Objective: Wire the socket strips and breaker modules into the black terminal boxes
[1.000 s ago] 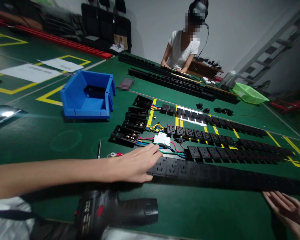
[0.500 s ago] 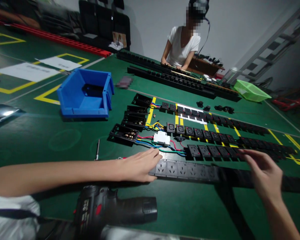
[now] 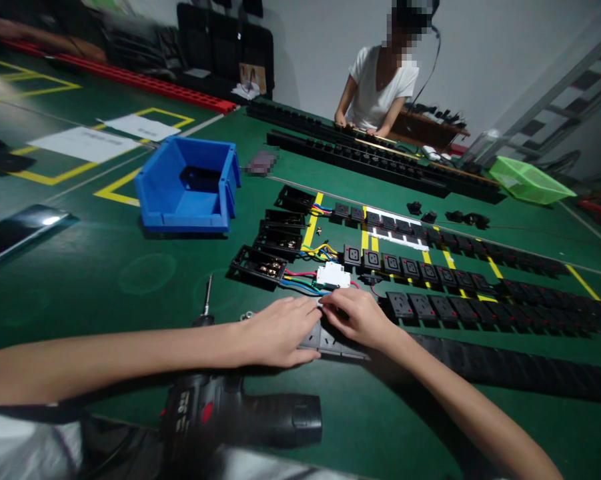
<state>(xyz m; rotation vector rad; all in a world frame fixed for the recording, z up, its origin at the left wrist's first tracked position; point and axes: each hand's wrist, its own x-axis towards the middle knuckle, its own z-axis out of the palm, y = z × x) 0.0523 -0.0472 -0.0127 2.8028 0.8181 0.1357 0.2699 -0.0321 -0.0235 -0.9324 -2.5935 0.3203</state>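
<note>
While my left hand (image 3: 280,333) grips the socket strip (image 3: 505,363), my right hand (image 3: 360,317) overlaps it

Nearest me, a drill (image 3: 245,417); then the strip, long, black. I can't tell the right's grip. Beyond lie sockets (image 3: 445,309), then a blue bin (image 3: 187,222).

Long black socket strip (image 3: 500,363), flat, face up

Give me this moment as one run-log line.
left hand: on left end of black socket strip | right hand: at same end, grip unclear | nearby: blue bin, black power tool
</note>
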